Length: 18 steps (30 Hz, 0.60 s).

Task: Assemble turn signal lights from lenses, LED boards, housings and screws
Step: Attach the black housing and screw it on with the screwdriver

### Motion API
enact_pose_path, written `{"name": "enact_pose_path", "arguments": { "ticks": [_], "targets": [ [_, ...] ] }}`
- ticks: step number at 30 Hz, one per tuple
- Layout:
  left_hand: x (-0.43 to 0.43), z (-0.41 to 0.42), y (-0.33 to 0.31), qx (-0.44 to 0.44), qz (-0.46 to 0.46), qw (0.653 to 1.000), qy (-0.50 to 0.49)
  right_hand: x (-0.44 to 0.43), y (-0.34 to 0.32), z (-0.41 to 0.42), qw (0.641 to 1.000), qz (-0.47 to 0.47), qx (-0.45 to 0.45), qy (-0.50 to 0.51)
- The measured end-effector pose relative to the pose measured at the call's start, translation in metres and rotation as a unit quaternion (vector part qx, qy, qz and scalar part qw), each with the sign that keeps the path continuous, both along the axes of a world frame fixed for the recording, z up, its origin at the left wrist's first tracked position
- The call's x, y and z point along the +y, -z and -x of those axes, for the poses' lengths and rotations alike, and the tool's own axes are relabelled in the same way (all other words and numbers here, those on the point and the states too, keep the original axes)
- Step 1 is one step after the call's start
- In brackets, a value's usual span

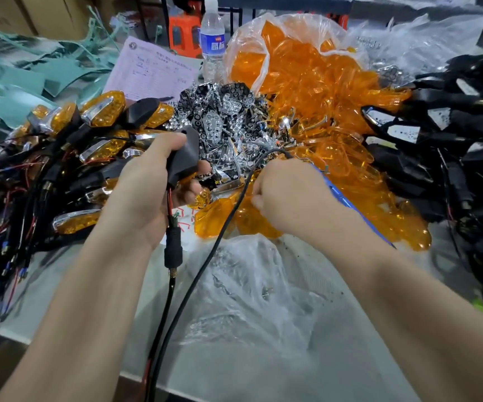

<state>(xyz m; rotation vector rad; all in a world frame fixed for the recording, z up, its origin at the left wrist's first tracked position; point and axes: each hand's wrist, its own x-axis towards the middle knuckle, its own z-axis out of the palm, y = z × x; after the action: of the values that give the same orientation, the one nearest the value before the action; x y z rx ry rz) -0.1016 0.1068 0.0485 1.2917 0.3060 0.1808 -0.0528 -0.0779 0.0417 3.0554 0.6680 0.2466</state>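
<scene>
Nearest the person, below the black housing [184,158], a crumpled clear plastic sheet [249,285] lies on the table [60,274]. The housing itself is off the table, clasped in the left hand [147,195], thumb over its top and fingers curled beneath. Its ribbed black stem [173,250] and red and black wires hang straight down from it. Just right of the housing, the right hand [286,195] is clenched round a blue-handled tool [347,203], which the hand and forearm mostly hide. A black cable [220,236] arcs over this hand and runs down past the stem. Left of the housing, finished lights [101,117] with amber faces lie heaped among tangled wires. Just beyond the housing sits a pile of chrome reflectors [225,120]. To the right of the housing, amber lenses [321,111] spill out of a clear bag, and farther right lies a heap of empty black housings [455,158]. Farther beyond the held housing stand a printed sheet of paper [150,71] and a water bottle [212,39], with teal scraps [16,82] off to the far left.
</scene>
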Motion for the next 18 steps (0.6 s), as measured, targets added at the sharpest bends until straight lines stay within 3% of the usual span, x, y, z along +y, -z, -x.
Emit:
{"name": "enact_pose_path", "arguments": {
  "ticks": [3, 8, 12, 18],
  "targets": [
    [0.0, 0.001, 0.002, -0.006, -0.027, 1.0, -0.001, 0.016, 0.019, -0.005, 0.998, -0.034, 0.045, -0.034],
    [0.002, 0.002, 0.007, 0.006, -0.048, 0.999, -0.002, 0.029, 0.03, -0.01, 0.996, -0.079, 0.029, -0.042],
    [-0.001, 0.001, 0.009, 0.01, -0.059, 0.998, 0.004, 0.034, 0.033, -0.006, 0.999, -0.034, 0.036, -0.02],
    [-0.007, 0.002, 0.008, 0.009, -0.067, 0.997, 0.022, 0.027, 0.03, -0.004, 0.995, -0.051, 0.089, 0.004]
  ]
}}
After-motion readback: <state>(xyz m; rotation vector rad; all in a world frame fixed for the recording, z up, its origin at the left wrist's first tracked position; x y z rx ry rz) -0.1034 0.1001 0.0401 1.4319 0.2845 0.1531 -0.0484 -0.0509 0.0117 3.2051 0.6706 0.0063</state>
